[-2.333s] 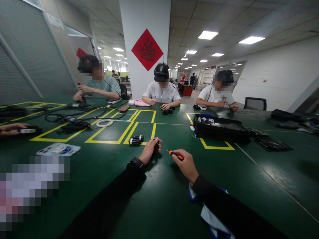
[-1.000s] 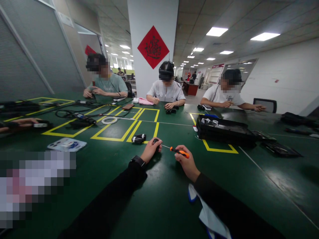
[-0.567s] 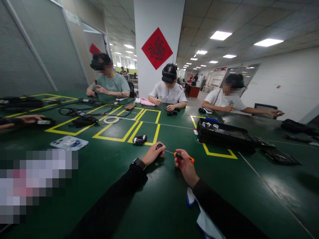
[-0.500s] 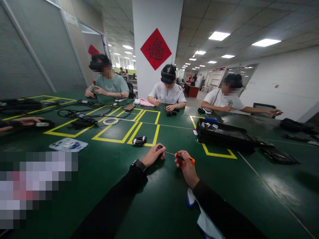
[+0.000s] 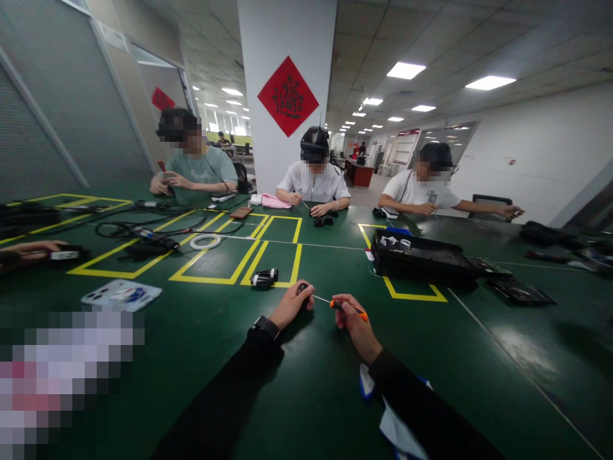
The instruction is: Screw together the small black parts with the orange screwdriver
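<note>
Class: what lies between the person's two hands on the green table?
In the head view, the screwdriver's thin shaft bridges the gap from the right hand to the small black part under the left hand.

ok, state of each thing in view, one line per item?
left hand: closed on a small black part, pressing it to the green table
right hand: gripping an orange-handled screwdriver, tip at the part
black cylinder pieces: lying loose on a yellow line, untouched
black case: lying flat, open
white tape ring: flat on the table
</note>
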{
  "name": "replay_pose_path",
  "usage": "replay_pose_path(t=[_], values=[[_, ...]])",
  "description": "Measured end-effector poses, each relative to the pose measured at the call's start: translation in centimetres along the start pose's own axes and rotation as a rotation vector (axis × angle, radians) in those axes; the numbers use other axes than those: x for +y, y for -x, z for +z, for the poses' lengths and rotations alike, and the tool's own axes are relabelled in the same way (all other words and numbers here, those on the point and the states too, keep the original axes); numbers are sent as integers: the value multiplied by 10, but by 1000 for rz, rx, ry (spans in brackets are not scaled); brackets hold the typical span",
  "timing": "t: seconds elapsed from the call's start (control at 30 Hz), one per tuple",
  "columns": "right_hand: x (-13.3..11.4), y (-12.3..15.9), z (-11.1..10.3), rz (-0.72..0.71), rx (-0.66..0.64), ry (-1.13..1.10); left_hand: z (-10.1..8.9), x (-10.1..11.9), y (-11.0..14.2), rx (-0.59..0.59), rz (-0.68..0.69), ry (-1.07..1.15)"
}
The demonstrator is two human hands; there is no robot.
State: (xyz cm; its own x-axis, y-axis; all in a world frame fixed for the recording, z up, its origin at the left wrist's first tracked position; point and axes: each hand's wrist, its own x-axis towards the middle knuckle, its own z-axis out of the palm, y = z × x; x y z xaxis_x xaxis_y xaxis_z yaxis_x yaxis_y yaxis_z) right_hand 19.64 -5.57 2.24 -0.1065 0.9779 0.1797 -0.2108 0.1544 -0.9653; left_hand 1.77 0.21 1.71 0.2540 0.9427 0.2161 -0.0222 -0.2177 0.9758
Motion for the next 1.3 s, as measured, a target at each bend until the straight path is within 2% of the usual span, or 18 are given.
replay_pose_path(t=[0.23, 0.47, 0.6, 0.73, 0.87, 1.07, 1.3], values=[[8, -2, -6, 49, 6, -111, 1, -3, 1, -41, 8, -21], [2, 1, 0, 76, -63, -176, 0, -4, 1, 6, 1, 65], [2, 1, 0, 125, -30, -233, 1, -5, 0, -1, -11, 100], [7, -2, -3, 82, 31, -242, 2, -5, 0, -21, -10, 99], [8, -1, -3, 28, 36, -209, 2, -2, 1, -34, 0, 99], [8, -1, -3, 2, 59, -176, 1, -4, 1, 12, -34, 105], [5, 0, -1, 9, 1, -175, -1, -7, 0, 19, -14, 116]])
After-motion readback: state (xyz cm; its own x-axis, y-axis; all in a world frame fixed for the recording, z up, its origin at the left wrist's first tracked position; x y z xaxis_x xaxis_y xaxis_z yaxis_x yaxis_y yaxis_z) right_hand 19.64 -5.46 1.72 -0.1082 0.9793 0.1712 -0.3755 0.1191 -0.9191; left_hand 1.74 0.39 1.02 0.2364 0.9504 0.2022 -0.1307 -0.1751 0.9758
